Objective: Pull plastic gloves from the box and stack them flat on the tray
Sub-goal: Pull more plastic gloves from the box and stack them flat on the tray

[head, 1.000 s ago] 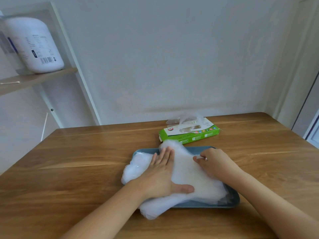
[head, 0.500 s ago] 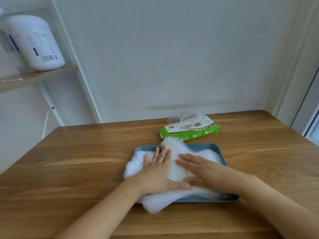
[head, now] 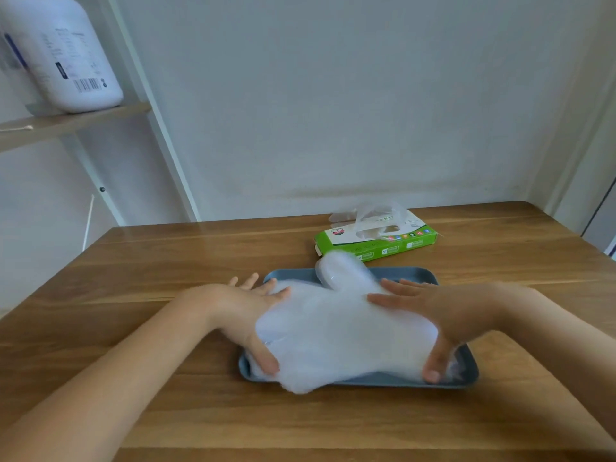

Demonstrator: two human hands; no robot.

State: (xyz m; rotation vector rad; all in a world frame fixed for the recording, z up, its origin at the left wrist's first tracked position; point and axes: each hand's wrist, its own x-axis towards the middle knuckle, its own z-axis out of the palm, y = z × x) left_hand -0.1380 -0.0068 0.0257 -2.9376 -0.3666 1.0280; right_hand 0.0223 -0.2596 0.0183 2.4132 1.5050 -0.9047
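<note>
Nearest, two bare forearms come in over the near edge of the desk (head: 200, 411), a smooth wooden top with long brown grain lines running left to right. At about the middle of the desk lies a shallow blue-grey tray (head: 468, 370), rectangular with rounded corners and a low raised rim. On it sits the stack of plastic gloves (head: 340, 331): thin, cloudy-white film, crinkled and puffy, not quite flat. The pile spills over the tray's near-left rim onto the wood, and one rounded lobe sticks out past the far rim.

The left hand (head: 243, 308) lies palm down on the left side of the stack, fingers straight and fanned toward the far edge, thumb stretched back and pressing the film near the tray's near-left corner. The right hand (head: 446, 308) mirrors it on the right side, fingers straight and pointing leftward across the film, thumb pressing down near the near-right corner. Neither hand pinches anything; both press flat.

Just beyond the tray, toward the far edge, rests the glove box (head: 373, 253), a flat cardboard carton with green sides and a white printed top. A clear glove (head: 370, 213) pokes up loosely from its opening.

Past the far-left corner, a wooden shelf (head: 76, 120) carries a large white plastic jug (head: 63, 55) with a barcode label, and a cotton swab (head: 16, 128) beside it. A plain matte wall (head: 333, 95) stands behind.
</note>
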